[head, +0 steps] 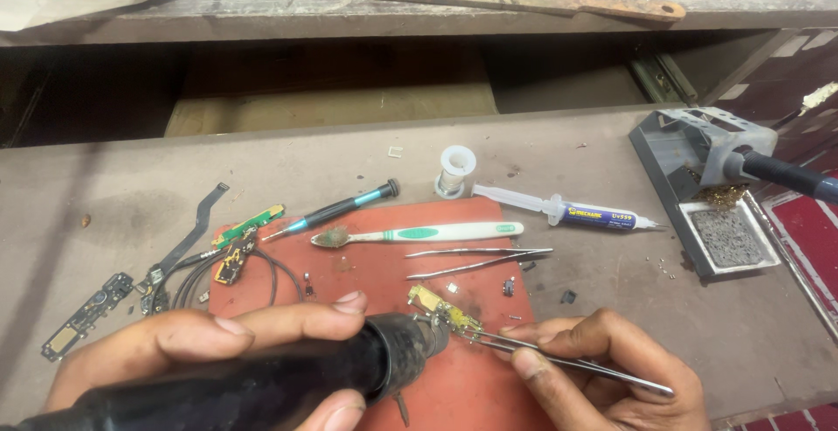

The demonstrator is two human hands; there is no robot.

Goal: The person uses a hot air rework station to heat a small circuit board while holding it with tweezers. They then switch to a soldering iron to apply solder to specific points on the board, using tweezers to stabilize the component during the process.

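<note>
My left hand [209, 344] grips a thick black hot-air tool [288, 379], whose nozzle points right at a small green and gold circuit board [441, 309] on the red mat [367, 261]. Metal tweezers [576, 364] are pinched in my right hand [602, 366], with their tips on the board's right end, just beside the nozzle.
On the mat lie a white and green toothbrush [419, 234], spare tweezers [476, 259], a screwdriver [336, 211] and small boards with cables [236, 256]. Behind are a solder spool [456, 169] and a flux syringe [576, 213]. A soldering iron stand [707, 187] sits at right.
</note>
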